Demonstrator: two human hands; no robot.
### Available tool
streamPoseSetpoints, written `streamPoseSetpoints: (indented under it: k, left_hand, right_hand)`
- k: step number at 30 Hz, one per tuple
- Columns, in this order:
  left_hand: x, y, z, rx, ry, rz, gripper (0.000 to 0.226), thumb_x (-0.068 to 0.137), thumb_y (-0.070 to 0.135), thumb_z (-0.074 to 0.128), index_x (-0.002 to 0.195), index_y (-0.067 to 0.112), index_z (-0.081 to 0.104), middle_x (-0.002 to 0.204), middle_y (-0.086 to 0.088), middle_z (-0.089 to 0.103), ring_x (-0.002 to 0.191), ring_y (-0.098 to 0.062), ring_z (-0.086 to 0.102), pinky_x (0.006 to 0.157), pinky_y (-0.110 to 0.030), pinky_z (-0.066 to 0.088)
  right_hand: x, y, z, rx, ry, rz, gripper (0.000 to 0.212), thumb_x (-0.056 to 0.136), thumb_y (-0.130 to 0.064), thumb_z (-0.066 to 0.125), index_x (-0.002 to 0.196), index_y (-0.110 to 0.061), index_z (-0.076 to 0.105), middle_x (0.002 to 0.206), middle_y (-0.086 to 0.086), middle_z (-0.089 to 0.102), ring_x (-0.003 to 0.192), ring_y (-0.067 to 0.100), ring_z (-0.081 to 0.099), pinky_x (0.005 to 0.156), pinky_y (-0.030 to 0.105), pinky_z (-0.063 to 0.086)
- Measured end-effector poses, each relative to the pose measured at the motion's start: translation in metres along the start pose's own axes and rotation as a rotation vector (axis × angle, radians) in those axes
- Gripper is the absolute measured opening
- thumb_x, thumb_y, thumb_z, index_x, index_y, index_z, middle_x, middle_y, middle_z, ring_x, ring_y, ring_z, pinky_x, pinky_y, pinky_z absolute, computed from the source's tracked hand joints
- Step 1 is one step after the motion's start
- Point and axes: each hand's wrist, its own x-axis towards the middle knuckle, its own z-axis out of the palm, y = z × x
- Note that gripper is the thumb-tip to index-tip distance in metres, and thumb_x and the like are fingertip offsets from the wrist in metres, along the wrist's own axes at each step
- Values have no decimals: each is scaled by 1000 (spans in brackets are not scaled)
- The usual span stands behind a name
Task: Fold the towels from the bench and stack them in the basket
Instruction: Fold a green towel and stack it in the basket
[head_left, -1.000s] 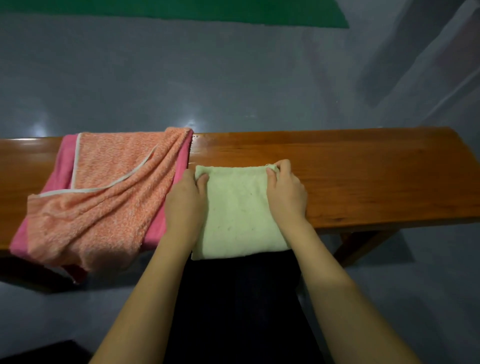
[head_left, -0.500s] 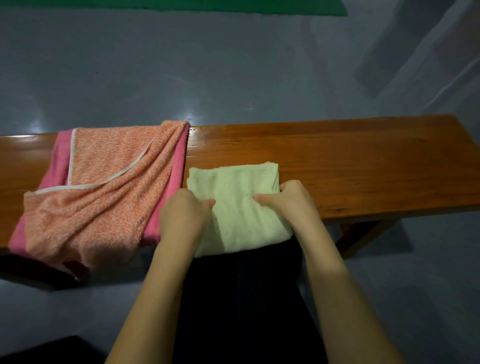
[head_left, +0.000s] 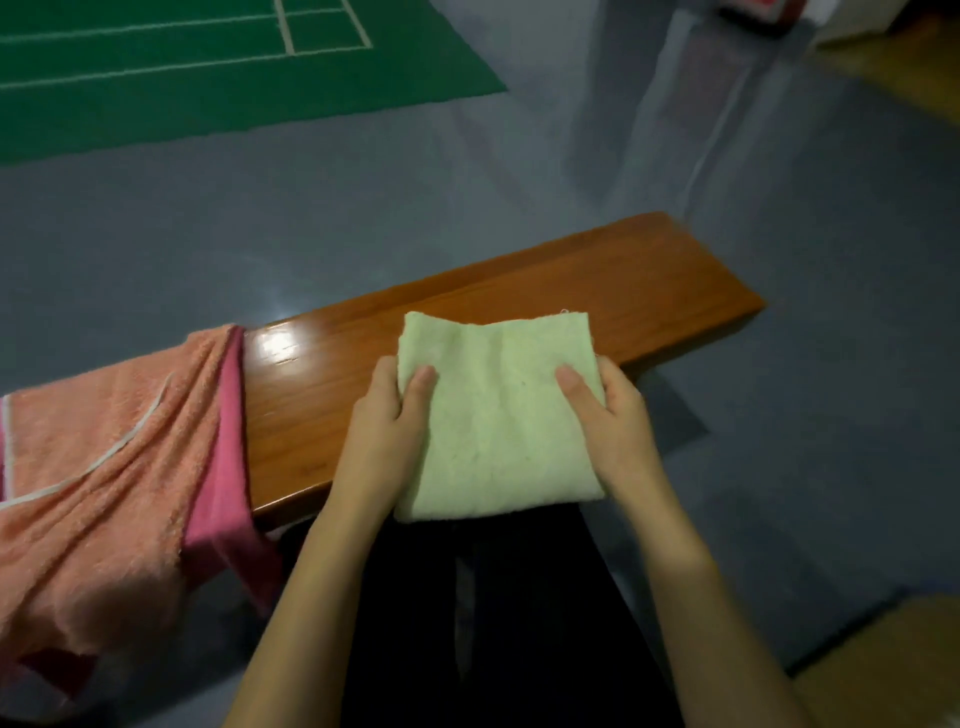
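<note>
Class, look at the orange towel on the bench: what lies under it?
A pink towel shows under the orange towel, both draped over the bench. How far it extends beneath is covered.

Folded green towel (head_left: 501, 415) held in both my hands over the near edge of the wooden bench (head_left: 519, 301). My left hand (head_left: 387, 431) grips its 9 o'clock edge, thumb lying on top of the cloth; my right hand (head_left: 613, 421) grips the 3 o'clock edge, thumb on top likewise. Towel roughly square, top face flat. Whether it touches the bench: cannot tell.

At 9 o'clock from the towel, an orange towel (head_left: 104, 467) with white trim lies unfolded on a pink towel (head_left: 223, 467); both drape over the bench's near edge. Grey floor all round; green mat (head_left: 208, 78) with white lines at 11 o'clock, well beyond the bench.
</note>
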Motion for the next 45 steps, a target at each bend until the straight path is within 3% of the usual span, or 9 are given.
streamPoseSetpoints:
  k: [5,15,20,24,27,31,34,38,45]
  left_hand:
    - [-22,63,74,-18,-219,137,25,97,39,46,93,15,52,81,-2,61,62,-8,56,55,-29,45]
    - [-88,151,243,-23,-635,348,28,96,43,47,86,17,52,73,-3,59,58,-9,56,49,-19,42]
    - [-129,179,327,34,-811,426,28,96,39,50,79,17,48,66,-1,54,53,-4,49,46,-15,35]
    - [-160,192,393,70,-923,456,24,95,40,49,81,20,50,68,0,57,55,0,50,46,-14,36]
    - [-183,191,441,73,-1000,452,23,95,41,49,87,20,53,71,1,60,61,-6,55,49,-17,38]
    - [-210,181,498,83,-1067,430,24,94,46,47,87,24,53,72,2,62,65,-8,56,59,-33,45]
    - [-226,171,534,110,-1090,419,25,95,45,47,79,26,47,64,6,56,57,-3,52,49,-20,37]
    - [-240,148,575,210,-1114,410,24,96,43,45,83,24,47,70,5,57,60,-5,52,47,-16,35]
    - [-257,119,618,256,-1097,432,25,98,40,41,99,17,49,74,2,59,64,-12,55,49,-23,36]
  right_hand:
    - [-46,-7,-103,26,316,-2,6,95,-27,56,91,-26,61,86,-15,69,80,0,64,72,21,50]
    - [-149,20,-271,11,840,70,10,97,-26,53,89,-29,59,80,-17,64,73,-10,60,62,6,43]
    - [-195,56,-340,-74,1055,163,12,97,-26,52,106,-22,58,88,-21,58,75,-14,52,62,-2,35]
    - [-223,84,-384,-16,1180,233,24,97,-29,51,116,-17,59,104,-8,62,87,-6,54,65,0,38]
    - [-240,108,-415,7,1273,281,25,95,-31,53,115,-17,61,108,-6,65,98,9,59,83,18,45]
    - [-257,138,-453,17,1296,343,4,96,-30,52,98,-33,55,94,-25,57,84,-10,55,70,2,41]
    - [-266,163,-475,-10,1310,377,12,96,-29,52,86,-35,53,91,-25,55,80,-12,53,62,-1,38]
    - [-274,201,-494,-40,1279,428,4,97,-33,49,98,-33,53,98,-20,58,89,-4,55,69,11,42]
    - [-276,247,-516,-96,1235,506,4,99,-34,45,99,-32,49,92,-25,53,82,-11,50,63,3,36]
